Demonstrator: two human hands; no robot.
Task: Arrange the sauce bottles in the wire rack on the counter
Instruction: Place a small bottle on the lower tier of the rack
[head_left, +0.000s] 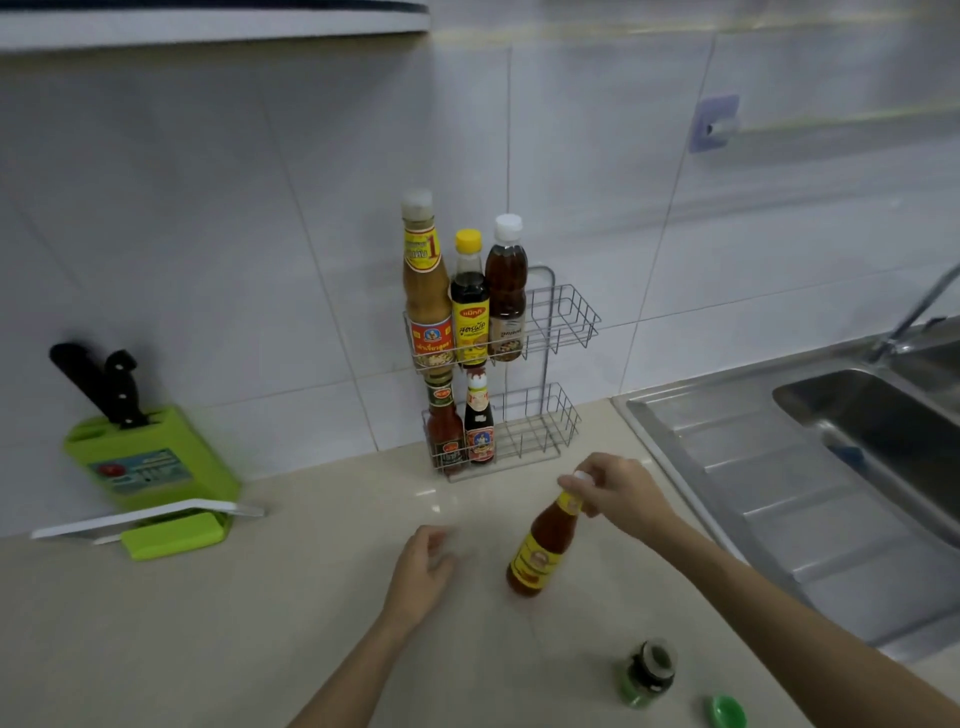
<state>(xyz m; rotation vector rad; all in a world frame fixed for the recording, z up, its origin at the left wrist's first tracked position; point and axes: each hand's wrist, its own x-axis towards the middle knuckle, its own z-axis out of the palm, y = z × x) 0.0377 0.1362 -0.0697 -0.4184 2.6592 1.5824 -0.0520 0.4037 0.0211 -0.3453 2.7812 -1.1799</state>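
Observation:
A two-tier wire rack (563, 317) stands on the counter against the tiled wall. Its upper tier holds a tall tan sauce bottle (427, 291), a dark bottle with a yellow cap (469, 301) and a brown bottle with a white cap (506, 291). The lower tier holds a red chilli sauce bottle (444, 426) and a small dark bottle (479, 423). In front of the rack, my right hand (618, 491) grips the neck of an orange sauce bottle with a yellow label (543, 551), tilted above the counter. My left hand (423, 566) hovers beside it, fingers apart and holding nothing.
A small green jar (649, 673) and a loose green cap (726, 711) sit near the counter's front. A green knife block (150, 457) with black-handled knives and a white board stands at the left. A steel sink (810, 467) with a tap lies to the right.

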